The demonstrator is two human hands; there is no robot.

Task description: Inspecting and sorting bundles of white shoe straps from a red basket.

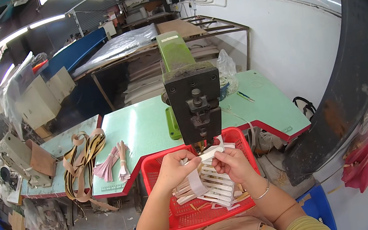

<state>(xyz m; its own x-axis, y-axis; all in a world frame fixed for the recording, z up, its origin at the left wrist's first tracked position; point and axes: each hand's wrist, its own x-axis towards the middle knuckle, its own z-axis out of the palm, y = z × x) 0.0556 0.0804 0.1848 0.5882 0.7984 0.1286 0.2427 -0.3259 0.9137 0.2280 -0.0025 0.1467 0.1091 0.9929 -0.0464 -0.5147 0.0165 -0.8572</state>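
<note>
A short white strip [209, 154] is stretched between my two hands, just under the black head of a green machine [193, 95]. My left hand [178, 166] pinches its left end between thumb and fingers. At the other end, my right hand [233, 163] grips it with thumb and forefinger; a bracelet circles that wrist. Below both hands a red plastic basket [194, 221] holds many similar white strips [220, 187], some laid in a row like slats. A wider pale band [197, 182] hangs beneath my left hand. The lower tip of the machine is partly hidden by my fingers.
The machine stands on a pale green table [142, 121] with a red edge. Bundles of pink strips [106, 166] and cream strips [123, 161] lie left, beside striped straps [82, 162]. Pens [246, 96] lie right. A blue bin [317, 209] stands low right.
</note>
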